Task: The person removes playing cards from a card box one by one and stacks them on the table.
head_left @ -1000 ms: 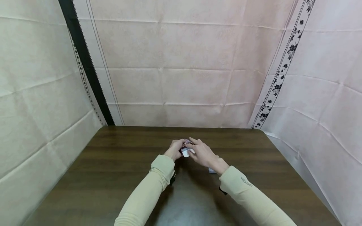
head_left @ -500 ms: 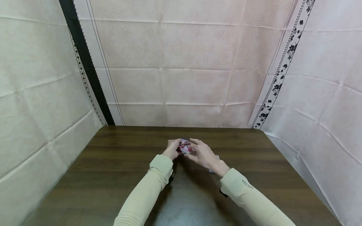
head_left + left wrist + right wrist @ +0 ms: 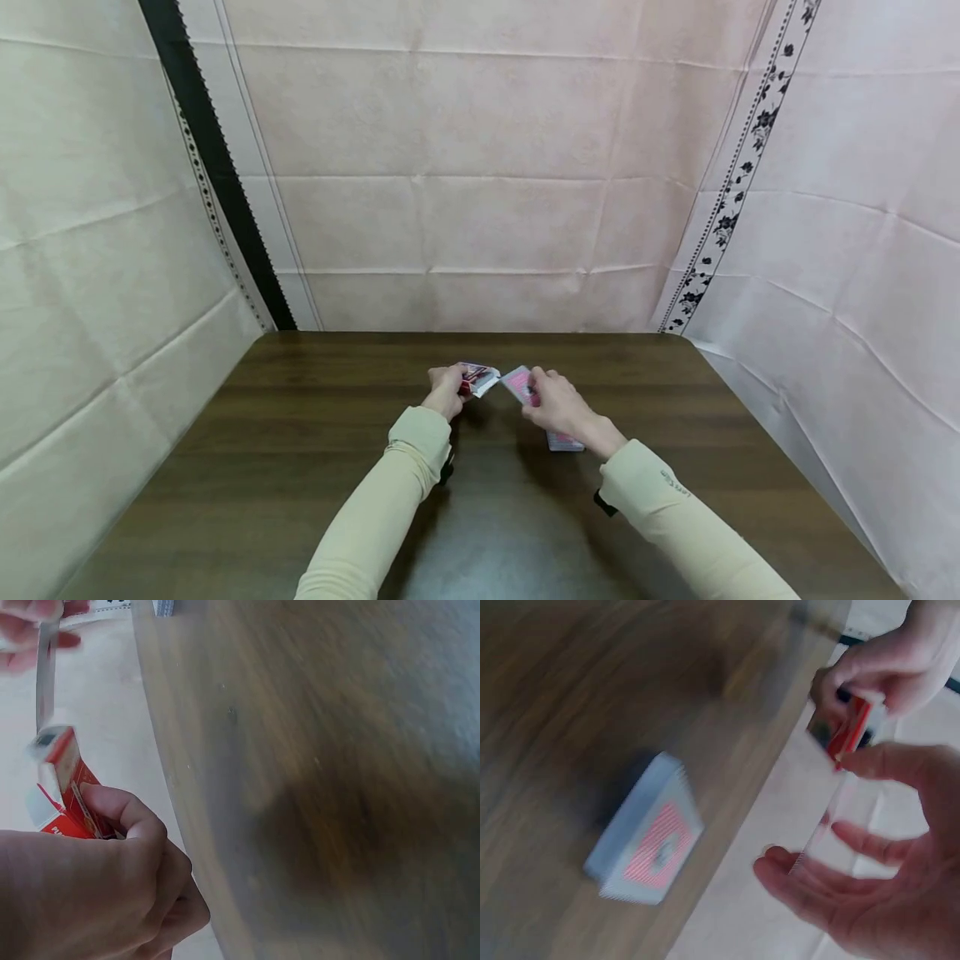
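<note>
My left hand (image 3: 446,392) grips a small red playing-card box (image 3: 478,380), its end turned toward the right hand. In the left wrist view the thumb presses the side of the box (image 3: 66,814), and its end flap looks lifted. Between the thumb and fingers of my right hand (image 3: 561,407) is a playing card (image 3: 517,383) with a pink-patterned back and pale border. One card or a thin few, I cannot tell. Its corner lies close to the box's end. Below the right hand a deck of cards (image 3: 656,844) lies stacked on the table, partly hidden in the head view.
The brown wooden table (image 3: 300,467) reaches back to a pale cloth wall (image 3: 480,225). Cloth also hangs at the left and right sides, with a black strip (image 3: 217,167) at the left corner. Both sleeves are pale.
My hands have drawn apart, the left with the box going left, the right going right. A card now shows in the right hand, outside the box. The head view has shifted slightly.
</note>
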The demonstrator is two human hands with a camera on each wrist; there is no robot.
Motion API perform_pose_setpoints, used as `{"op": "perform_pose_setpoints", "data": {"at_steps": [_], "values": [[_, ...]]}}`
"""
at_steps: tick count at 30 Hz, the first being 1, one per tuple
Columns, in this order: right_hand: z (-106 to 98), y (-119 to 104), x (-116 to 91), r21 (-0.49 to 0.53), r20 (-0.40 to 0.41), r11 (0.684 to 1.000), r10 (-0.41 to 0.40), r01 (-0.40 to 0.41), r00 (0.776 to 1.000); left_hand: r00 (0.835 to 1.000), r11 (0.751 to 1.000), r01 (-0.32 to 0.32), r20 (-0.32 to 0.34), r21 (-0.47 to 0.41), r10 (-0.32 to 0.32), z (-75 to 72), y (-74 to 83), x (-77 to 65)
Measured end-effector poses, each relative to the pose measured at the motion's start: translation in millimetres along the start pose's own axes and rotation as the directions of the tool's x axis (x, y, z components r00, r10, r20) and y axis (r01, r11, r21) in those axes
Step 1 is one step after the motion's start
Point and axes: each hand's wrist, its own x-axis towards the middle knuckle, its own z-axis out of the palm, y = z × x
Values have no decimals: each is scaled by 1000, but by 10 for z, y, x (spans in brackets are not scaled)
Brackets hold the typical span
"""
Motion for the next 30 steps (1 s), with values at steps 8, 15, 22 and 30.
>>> {"op": "perform_pose_setpoints", "data": {"at_steps": [8,15,22,30], "values": [[7,249,-131,-176,14,956,240,-234,971,1000,1000,4,5,17,-4,82,482,-807],[98,290,-235,-282,67,930,263,-235,962,999,997,44,3,66,-44,179,803,-1433],[173,261,-249,-337,69,911,278,-240,958,998,996,55,-3,68,-55,169,772,-1408],[249,285,-298,-352,63,906,273,-235,960,999,996,51,-13,76,-50,167,715,-1438]]}}
